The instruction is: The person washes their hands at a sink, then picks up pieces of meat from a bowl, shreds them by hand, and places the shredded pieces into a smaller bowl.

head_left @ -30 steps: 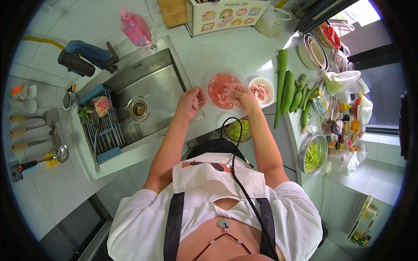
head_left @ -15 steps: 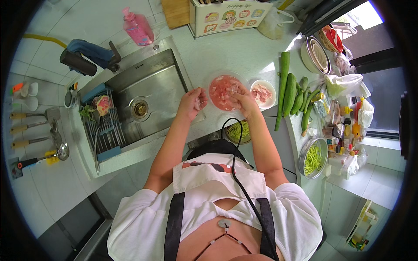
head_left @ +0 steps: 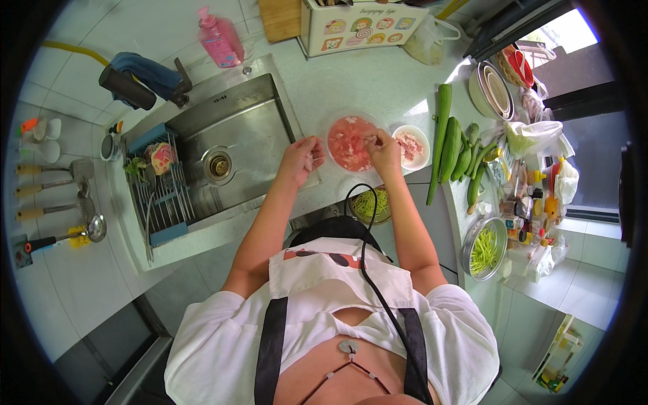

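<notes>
A clear round bowl (head_left: 329, 135) stands on the counter between my hands, with pieces of raw meat (head_left: 348, 145) in reddish liquid. My right hand (head_left: 386, 151) is over the bowl's right side, thumb and fingers pinched together; what they hold, if anything, is too small to make out. Left of the bowl, my left hand (head_left: 302, 160) is curled closed near the sink's edge, and its fingers hide what is inside. Just beyond my right hand sits a white bowl (head_left: 423, 159) with more pieces of raw meat (head_left: 410, 145).
The steel sink (head_left: 246, 135) with a dish rack (head_left: 177, 182) lies to the left. Long green gourds (head_left: 447, 148) lie on the right, near a metal colander (head_left: 466, 260) of green stems. A pink pump bottle (head_left: 221, 40) and a cartoon-printed box (head_left: 361, 27) stand behind.
My right hand has drawn back toward the bowl's right rim, its fingers now pinched instead of spread on the meat. My left hand stays curled in nearly the same place.
</notes>
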`<move>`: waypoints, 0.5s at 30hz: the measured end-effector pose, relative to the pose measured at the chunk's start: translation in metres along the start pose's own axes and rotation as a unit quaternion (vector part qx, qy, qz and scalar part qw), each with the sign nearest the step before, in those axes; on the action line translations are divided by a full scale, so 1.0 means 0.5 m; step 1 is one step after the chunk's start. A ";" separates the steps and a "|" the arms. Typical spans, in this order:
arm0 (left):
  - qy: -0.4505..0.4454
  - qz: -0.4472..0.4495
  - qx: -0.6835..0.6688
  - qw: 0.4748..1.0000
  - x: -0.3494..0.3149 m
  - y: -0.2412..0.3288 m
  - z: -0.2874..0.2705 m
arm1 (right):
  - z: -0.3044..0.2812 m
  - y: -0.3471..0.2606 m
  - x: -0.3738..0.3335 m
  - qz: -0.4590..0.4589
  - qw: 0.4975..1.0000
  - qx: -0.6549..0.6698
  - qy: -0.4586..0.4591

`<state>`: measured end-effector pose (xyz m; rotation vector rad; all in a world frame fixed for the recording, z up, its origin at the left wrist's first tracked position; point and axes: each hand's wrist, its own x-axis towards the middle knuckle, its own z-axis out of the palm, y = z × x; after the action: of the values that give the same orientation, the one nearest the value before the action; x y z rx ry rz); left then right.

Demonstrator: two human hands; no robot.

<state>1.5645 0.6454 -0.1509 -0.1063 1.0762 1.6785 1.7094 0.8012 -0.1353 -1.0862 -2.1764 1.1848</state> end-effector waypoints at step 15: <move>-0.077 -0.063 0.093 0.991 0.000 -0.005 0.044 | -0.049 -0.083 0.020 0.152 0.928 0.320 -0.113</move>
<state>1.5760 0.6606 -0.1396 0.0728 1.0807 1.4422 1.7022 0.8079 -0.0873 -1.0368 -1.5798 2.0580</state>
